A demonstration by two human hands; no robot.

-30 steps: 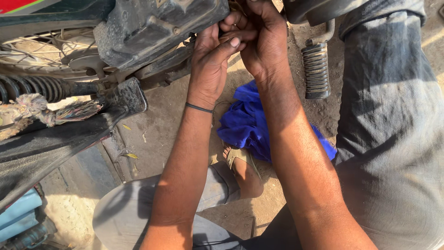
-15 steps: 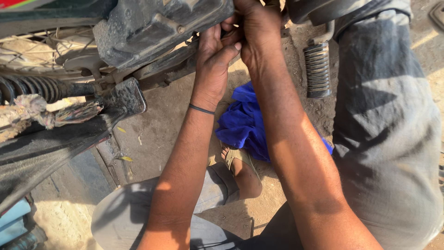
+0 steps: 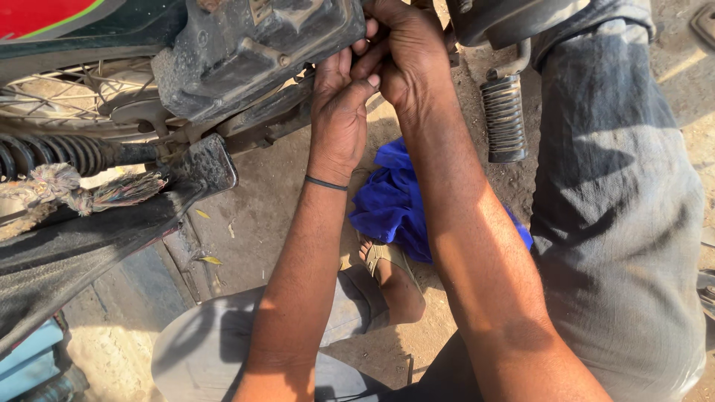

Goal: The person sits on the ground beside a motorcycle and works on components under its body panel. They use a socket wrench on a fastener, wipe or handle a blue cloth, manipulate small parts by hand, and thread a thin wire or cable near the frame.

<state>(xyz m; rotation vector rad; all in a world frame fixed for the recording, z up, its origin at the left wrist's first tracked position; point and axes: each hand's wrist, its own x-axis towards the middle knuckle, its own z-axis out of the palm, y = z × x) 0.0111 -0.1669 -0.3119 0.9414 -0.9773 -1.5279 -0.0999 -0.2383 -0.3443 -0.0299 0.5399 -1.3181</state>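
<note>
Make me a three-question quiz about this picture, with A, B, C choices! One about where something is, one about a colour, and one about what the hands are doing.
1. Where does the crumpled cloth lie?
A. on the ground under the forearms
B. on top of the footpeg
C. over the wheel spokes

2. What colour is that cloth?
A. yellow
B. blue
C. white

3. How are the two hands placed?
A. far apart, one on each knee
B. both flat on the ground
C. pressed together at the edge of the dark motorcycle casing

Answers:
1. A, as the cloth sits on the dirt below the arms, beside the sandalled foot.
2. B, as it is bright blue.
3. C, as the left hand and right hand meet, fingers overlapping, beside the casing; the ribbed footpeg stays untouched.
</note>
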